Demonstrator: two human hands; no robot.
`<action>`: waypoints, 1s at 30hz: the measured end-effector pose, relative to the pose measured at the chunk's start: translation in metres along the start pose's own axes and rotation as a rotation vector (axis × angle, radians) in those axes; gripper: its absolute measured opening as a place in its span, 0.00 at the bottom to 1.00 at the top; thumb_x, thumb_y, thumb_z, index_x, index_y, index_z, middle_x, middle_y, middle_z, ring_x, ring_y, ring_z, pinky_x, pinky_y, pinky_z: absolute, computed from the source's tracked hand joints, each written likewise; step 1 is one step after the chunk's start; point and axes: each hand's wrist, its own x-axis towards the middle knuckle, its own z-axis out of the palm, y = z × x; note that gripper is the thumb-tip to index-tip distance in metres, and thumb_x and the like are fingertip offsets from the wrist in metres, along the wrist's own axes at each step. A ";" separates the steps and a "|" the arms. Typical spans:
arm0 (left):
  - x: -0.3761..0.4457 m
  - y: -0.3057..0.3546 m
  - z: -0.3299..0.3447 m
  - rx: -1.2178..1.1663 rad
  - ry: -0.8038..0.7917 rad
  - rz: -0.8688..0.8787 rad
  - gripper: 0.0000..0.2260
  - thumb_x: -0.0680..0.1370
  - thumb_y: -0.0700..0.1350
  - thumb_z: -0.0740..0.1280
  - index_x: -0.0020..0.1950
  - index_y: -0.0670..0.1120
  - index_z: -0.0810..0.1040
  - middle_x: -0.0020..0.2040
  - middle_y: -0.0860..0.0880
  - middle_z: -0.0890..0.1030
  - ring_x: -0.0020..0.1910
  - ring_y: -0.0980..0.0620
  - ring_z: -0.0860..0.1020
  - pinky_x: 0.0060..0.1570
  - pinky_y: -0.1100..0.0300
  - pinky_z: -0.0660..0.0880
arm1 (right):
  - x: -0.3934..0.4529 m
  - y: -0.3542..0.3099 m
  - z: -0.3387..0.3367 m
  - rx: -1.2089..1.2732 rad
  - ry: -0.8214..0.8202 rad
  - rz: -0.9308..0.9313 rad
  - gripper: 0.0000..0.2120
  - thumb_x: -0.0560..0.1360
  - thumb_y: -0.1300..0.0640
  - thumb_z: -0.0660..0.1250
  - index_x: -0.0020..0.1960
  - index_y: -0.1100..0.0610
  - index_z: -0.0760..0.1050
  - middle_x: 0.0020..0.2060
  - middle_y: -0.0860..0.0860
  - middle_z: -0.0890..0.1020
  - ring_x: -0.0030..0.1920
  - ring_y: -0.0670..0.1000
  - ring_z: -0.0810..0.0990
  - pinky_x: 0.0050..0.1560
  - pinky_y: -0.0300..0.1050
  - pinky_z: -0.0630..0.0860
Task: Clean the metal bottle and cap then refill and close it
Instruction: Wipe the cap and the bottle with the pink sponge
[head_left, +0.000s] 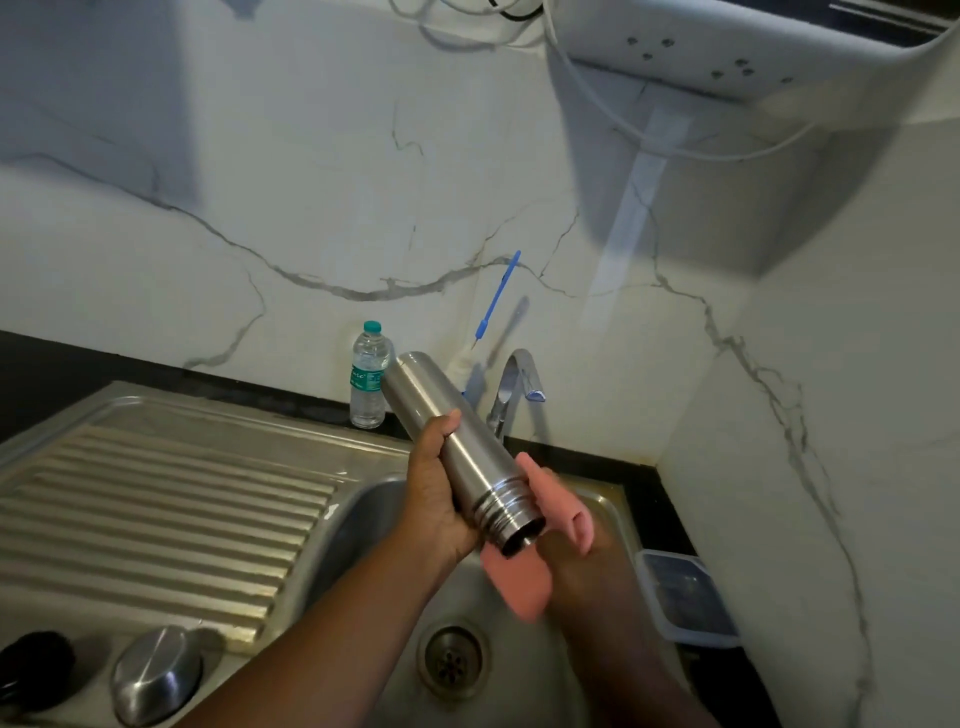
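Bottle of bare metal sat tilted over the sink, open threaded mouth toward us, our left hand wrapped around its middle. Our right hand held a pink cloth under the mouth, though blur hid those fingers. What looked like the cap lay on the drainboard

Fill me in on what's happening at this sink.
A person is cleaning a metal bottle over the sink. The left hand grips the bottle's body, tilted with its open threaded mouth pointing down toward the person. The right hand holds a pink cloth at the mouth. The cap lies on the drainboard, lower left. The tap shows no running water, and a plastic water bottle stands behind.
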 end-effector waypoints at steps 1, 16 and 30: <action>0.001 0.002 -0.003 0.018 0.002 0.031 0.28 0.69 0.54 0.72 0.63 0.41 0.72 0.42 0.39 0.80 0.38 0.41 0.81 0.42 0.46 0.80 | 0.001 -0.002 0.003 0.180 0.025 0.180 0.20 0.74 0.67 0.62 0.63 0.52 0.75 0.52 0.53 0.83 0.54 0.54 0.81 0.60 0.58 0.75; -0.012 -0.001 -0.004 0.029 0.038 0.083 0.31 0.66 0.58 0.75 0.62 0.43 0.72 0.46 0.38 0.81 0.39 0.40 0.83 0.41 0.47 0.80 | -0.018 -0.019 0.011 -0.137 -0.037 0.088 0.16 0.79 0.64 0.60 0.49 0.41 0.69 0.46 0.46 0.80 0.47 0.43 0.78 0.54 0.41 0.76; 0.003 -0.020 0.012 0.203 0.020 0.229 0.20 0.73 0.56 0.68 0.57 0.43 0.74 0.37 0.42 0.81 0.36 0.44 0.80 0.40 0.50 0.79 | 0.005 0.025 -0.026 0.411 -0.033 0.380 0.22 0.72 0.76 0.57 0.59 0.58 0.77 0.45 0.56 0.85 0.47 0.55 0.83 0.47 0.52 0.79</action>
